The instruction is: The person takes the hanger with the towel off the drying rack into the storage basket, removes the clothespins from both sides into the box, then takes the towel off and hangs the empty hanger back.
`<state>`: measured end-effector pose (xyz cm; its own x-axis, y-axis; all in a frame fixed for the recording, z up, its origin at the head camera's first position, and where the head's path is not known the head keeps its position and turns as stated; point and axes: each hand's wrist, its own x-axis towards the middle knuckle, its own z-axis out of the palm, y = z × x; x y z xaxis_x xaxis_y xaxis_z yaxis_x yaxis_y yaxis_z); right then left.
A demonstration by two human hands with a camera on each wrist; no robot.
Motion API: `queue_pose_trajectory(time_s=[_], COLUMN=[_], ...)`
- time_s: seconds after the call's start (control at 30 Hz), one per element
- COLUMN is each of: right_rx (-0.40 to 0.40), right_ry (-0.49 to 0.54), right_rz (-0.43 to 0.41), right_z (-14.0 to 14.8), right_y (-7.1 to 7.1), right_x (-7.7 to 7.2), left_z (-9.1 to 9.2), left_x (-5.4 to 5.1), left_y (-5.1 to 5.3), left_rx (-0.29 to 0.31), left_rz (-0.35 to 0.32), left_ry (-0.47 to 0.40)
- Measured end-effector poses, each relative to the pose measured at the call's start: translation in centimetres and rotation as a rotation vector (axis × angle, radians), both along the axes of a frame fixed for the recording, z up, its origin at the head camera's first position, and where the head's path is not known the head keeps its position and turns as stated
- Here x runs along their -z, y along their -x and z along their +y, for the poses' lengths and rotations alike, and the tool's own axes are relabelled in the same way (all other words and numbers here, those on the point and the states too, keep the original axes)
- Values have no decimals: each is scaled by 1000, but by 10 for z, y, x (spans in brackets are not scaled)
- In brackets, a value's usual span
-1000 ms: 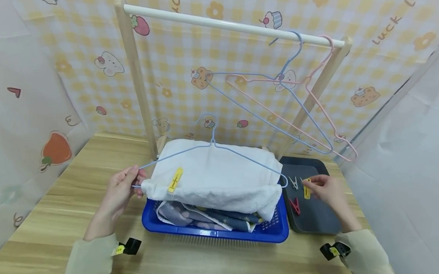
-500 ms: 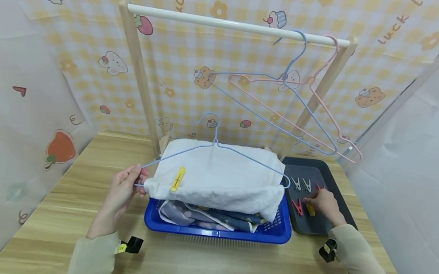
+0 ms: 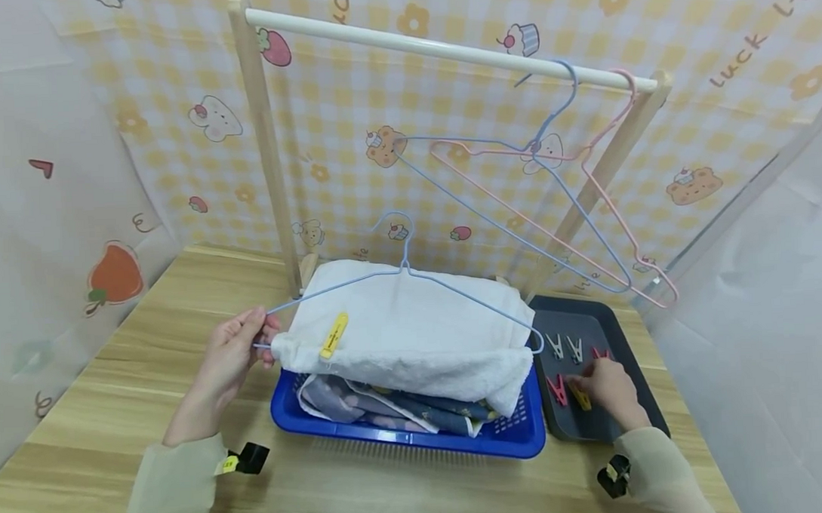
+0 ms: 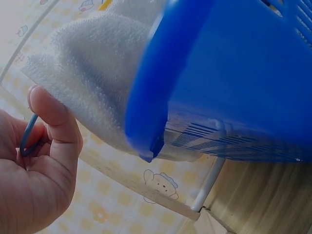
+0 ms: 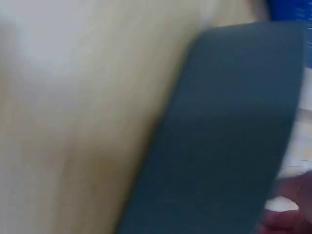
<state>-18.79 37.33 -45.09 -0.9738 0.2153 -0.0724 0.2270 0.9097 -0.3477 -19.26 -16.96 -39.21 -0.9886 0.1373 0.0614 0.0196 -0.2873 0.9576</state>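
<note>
My left hand (image 3: pixel 229 359) grips the left corner of a blue hanger (image 3: pixel 467 294); the left wrist view shows the hanger wire (image 4: pixel 29 134) between the curled fingers. A white towel (image 3: pixel 406 309) lies over the blue basket (image 3: pixel 390 438), its front part folded over the hanger's lower bar. On the towel's left, a yellow clip (image 3: pixel 334 336) is fastened. My right hand (image 3: pixel 609 389) is low over the dark tray (image 3: pixel 580 428), finger and thumb pinching the upper end of another yellow clip (image 3: pixel 580 396). In the right wrist view the fingers (image 5: pixel 295 195) show only partly.
Two white clips (image 3: pixel 554 346) and red clips (image 3: pixel 557 389) lie in the tray. Patterned cloths (image 3: pixel 389 408) are in the basket under the towel. Behind stands a rack with a white rail (image 3: pixel 410 43), from which another blue hanger (image 3: pixel 505 221) and a pink hanger (image 3: pixel 609 204) hang.
My right hand has come down into the tray with the yellow clip, which has since tilted. The left hand keeps its grip on the hanger. The head view has shifted slightly.
</note>
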Motion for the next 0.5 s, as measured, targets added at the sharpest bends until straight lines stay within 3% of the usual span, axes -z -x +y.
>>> queue_pose_trajectory(time_s=[0.13,0.2,0.27,0.37,0.5], right_rx=[-23,-46,-103,-237,-411], right_ry=[4,89,201,365,473], right_rz=[444,638,762,847,821], right_z=[-18,-34,-52,-83,-123], right_y=[-3,-6,-9,-12,-15], right_x=[-14,-26,-42,-68,-93], left_z=[1,1,1,2,2], left_x=[1,2,2,2,1], left_y=[-1,-2,-1,0,0], left_rx=[0,-1,-3,-8,-10], left_rz=[-6,-8,-6,4,7], left_ry=[-1,-1,3,4,-1])
